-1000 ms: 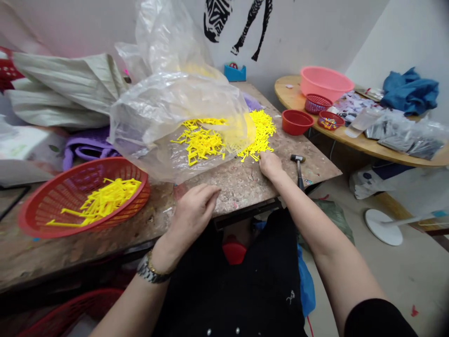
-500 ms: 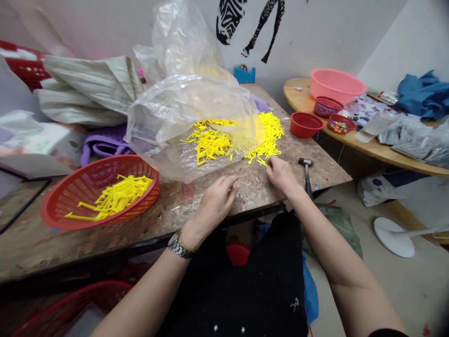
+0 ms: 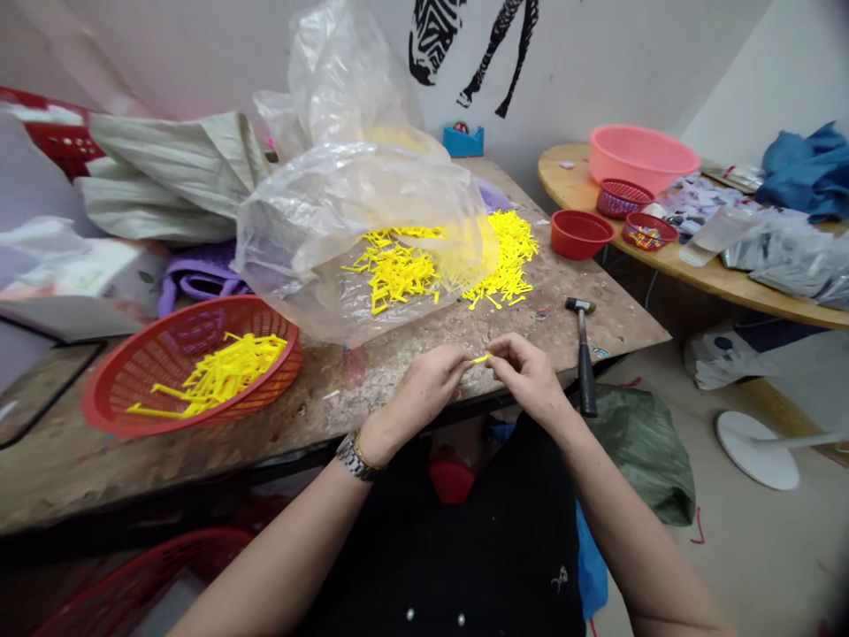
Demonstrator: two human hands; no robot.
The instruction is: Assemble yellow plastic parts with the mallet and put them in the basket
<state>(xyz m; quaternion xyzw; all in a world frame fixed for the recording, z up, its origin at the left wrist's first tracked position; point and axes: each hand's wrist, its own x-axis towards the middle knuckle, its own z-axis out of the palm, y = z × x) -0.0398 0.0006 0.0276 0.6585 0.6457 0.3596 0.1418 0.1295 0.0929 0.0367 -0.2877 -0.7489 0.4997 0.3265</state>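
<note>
Meeting just above the near edge of the bench (image 3: 385, 363), the left hand (image 3: 424, 389) and the right hand (image 3: 531, 376) are sharing one small yellow piece (image 3: 482, 358). Each grip is clamping an end of it. The left thumb and forefinger are pinching the left end, and the right fingertips are pinching the right end. The piece is lying roughly level between them (too small to tell its shape). Both wrists are bending inward, the forearms are rising from the lower corners of the view, and the knuckles are facing up. A metal watch (image 3: 355, 456) is sitting on the left wrist.

Beyond the hands, a loose yellow pile (image 3: 510, 257) is spilling from under a clear plastic bag (image 3: 358, 212), well apart from the held piece. A hammer (image 3: 582, 354) is lying just beside the right hand, its handle pointing past the bench edge. Off to the left, a red basket (image 3: 133, 363) is holding more yellow pieces. Farther right, a red bowl (image 3: 580, 234) and a pink basin (image 3: 640, 159) are standing apart from the hands.
</note>
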